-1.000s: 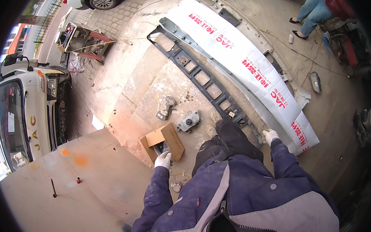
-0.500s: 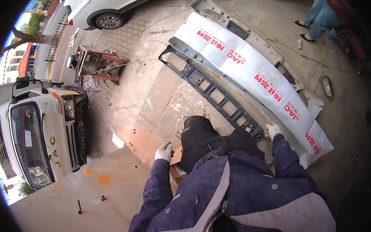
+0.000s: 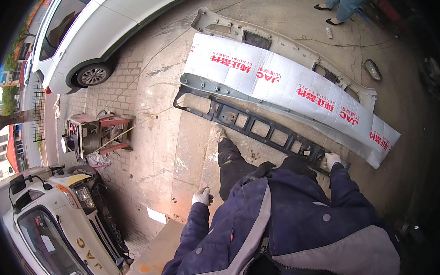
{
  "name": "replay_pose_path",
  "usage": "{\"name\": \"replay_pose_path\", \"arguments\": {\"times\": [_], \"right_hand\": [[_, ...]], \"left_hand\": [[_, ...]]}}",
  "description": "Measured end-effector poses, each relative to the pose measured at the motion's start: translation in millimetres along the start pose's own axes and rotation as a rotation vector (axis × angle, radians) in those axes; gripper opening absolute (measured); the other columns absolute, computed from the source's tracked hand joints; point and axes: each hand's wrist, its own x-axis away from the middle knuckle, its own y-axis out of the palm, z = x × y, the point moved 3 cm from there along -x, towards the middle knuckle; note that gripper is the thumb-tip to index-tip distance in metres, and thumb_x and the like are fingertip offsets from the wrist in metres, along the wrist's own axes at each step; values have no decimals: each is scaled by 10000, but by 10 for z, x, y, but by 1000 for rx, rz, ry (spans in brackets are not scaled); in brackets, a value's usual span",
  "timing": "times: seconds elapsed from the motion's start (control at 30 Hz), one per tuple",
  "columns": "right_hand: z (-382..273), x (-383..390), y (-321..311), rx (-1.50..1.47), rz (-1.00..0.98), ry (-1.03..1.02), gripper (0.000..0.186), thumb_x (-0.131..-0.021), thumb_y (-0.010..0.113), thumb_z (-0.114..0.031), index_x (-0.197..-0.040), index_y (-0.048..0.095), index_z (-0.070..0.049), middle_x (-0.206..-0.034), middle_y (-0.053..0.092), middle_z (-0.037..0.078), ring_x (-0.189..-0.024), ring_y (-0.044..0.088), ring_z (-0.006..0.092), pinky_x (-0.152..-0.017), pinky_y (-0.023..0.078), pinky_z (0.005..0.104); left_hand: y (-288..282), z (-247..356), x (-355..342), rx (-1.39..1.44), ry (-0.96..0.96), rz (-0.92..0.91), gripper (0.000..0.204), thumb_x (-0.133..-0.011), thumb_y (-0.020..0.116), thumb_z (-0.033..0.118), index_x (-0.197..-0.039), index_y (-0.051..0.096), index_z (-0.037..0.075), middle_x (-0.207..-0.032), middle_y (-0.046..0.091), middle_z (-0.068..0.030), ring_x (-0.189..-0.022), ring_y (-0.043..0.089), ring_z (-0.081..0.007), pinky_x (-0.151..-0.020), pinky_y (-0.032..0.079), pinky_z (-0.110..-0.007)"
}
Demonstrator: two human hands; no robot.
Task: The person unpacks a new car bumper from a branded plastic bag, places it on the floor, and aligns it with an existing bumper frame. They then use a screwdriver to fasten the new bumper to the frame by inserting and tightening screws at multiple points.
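Observation:
My left hand (image 3: 201,197), in a white glove, hangs beside my dark trousers with fingers curled; what is inside, if anything, is hidden. My right hand (image 3: 331,160), also gloved and curled, is over the near end of a long black slotted frame (image 3: 260,129); I cannot tell whether it touches it. Behind the frame lie a grey panel (image 3: 201,83) and a long panel wrapped in white sheeting with red print (image 3: 297,82). A pale bumper-like part (image 3: 223,27) lies beyond. My left boot (image 3: 218,132) is by the frame's near edge.
A white truck (image 3: 60,238) and a red-edged metal stand (image 3: 96,135) are at left, above a flat tan surface (image 3: 147,268). A white car (image 3: 107,23) is behind, a person's legs (image 3: 347,1) top right. A lamp (image 3: 372,69) and cables lie on the floor.
My body has turned and stepped toward the black frame. The panels now lie more crosswise, more of the car shows, and the cardboard box and metal parts have left sight.

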Motion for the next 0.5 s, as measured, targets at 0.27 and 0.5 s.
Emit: {"name": "replay_pose_path", "arguments": {"times": [0.27,0.5], "right_hand": [[-228,1223,1760,323,-107,-131,291,-1013,636,-226,-1202,680,-11,-936,728,86,-729,671,187,-656,543,357],[-893,1607,2506,14,-87,-133,151,-1036,592,-139,-1113,618,-12,-796,578,36,-612,553,124,-513,449,293]], "left_hand": [[-2035,1591,-1421,-123,169,76,430,-1071,558,344,-1439,617,129,-773,716,-95,-533,635,-182,-473,492,-332],[-2687,2509,-1941,-12,230,137,424,-1065,582,367,-1404,629,118,-774,716,-106,-523,629,-191,-446,481,-339]]}}
